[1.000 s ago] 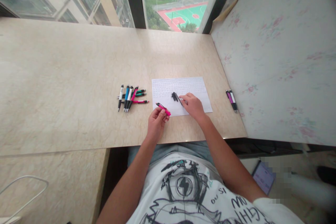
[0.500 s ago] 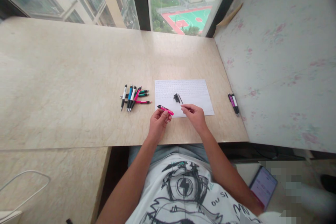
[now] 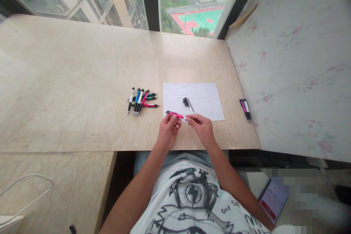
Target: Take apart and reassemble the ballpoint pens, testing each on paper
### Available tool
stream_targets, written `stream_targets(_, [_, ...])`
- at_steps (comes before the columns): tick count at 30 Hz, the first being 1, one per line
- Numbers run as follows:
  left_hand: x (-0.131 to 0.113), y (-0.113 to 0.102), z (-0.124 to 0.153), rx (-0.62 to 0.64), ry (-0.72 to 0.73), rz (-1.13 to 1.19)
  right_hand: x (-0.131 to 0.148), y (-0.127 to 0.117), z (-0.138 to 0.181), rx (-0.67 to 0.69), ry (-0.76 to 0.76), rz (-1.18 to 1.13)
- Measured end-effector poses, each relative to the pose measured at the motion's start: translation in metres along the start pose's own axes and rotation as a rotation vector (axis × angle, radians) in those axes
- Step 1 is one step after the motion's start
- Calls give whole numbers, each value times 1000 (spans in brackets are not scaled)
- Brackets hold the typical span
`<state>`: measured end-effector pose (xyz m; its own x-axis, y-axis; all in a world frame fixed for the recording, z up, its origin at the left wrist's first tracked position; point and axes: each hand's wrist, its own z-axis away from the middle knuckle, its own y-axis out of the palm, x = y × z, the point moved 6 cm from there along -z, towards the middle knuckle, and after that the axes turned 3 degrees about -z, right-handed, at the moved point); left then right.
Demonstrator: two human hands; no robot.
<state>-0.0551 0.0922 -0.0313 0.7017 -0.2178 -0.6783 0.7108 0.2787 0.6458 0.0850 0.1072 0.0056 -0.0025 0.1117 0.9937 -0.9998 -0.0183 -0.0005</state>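
Pink pen (image 3: 174,114) pinched at the paper's (image 3: 204,97) near edge.
Left hand (image 3: 169,131) gripping the barrel, long axis lying left-right; right hand (image 3: 200,126) pinched at its right end, fingertips touching. Small black parts (image 3: 187,101) just beyond, on the paper.

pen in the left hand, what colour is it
Pink with a black tip, the pen in the left hand; head view.

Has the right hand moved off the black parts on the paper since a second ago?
Yes. The right hand pulled back toward the body, away from the black parts, meeting the pink pen.
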Motion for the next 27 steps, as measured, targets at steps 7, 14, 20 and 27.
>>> stream_targets(7, [2,1,1,-1,-28,43,8,5,-1,28,-67,7])
stream_targets(14, [3,1,0,22,-44,74,9,5,-3,-10,-68,61])
stream_targets(20, [1,-3,-2,15,-74,210,8,-19,-25,-103,-172,451])
stream_targets(27, [2,-2,-3,41,-99,241,5,-21,-41,-157,-161,1153])
